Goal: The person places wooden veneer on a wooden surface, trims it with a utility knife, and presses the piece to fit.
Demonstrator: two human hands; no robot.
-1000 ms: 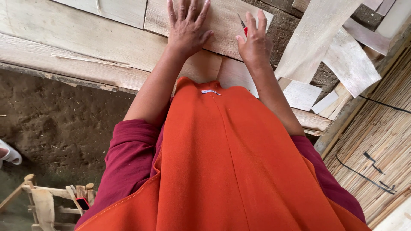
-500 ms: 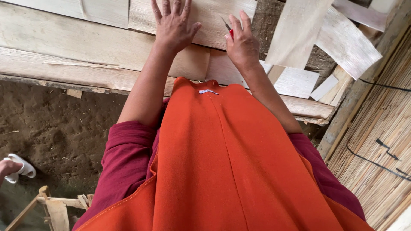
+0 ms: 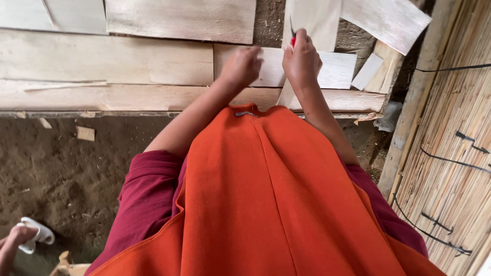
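We see our left hand (image 3: 244, 65) curled into a loose fist, knuckles resting on a pale veneer sheet (image 3: 332, 69) that lies on the bench (image 3: 102, 97). Our right hand (image 3: 303, 60) is closed around a red-handled knife (image 3: 293, 38), its blade pointing up and away from us over a long strip (image 3: 307, 30) that runs down past the wrist to the bench's front edge. The two hands sit near each other, not touching.

Sheets cover most of the bench; its front edge crosses the view just above our orange apron (image 3: 276, 204). To the right, loose offcuts (image 3: 376, 69) crowd the corner against a post (image 3: 414, 112) and a reed wall (image 3: 455, 133), so there is little room there. To the left the planks lie flat and open, and below the edge is bare earth floor (image 3: 61, 174). Another person's hand (image 3: 15, 240) with a white thing shows at the lower left corner.

A second ago our left hand lay flat with fingers spread on a sheet; now it is curled. Both hands have come closer together, and the view has shifted.
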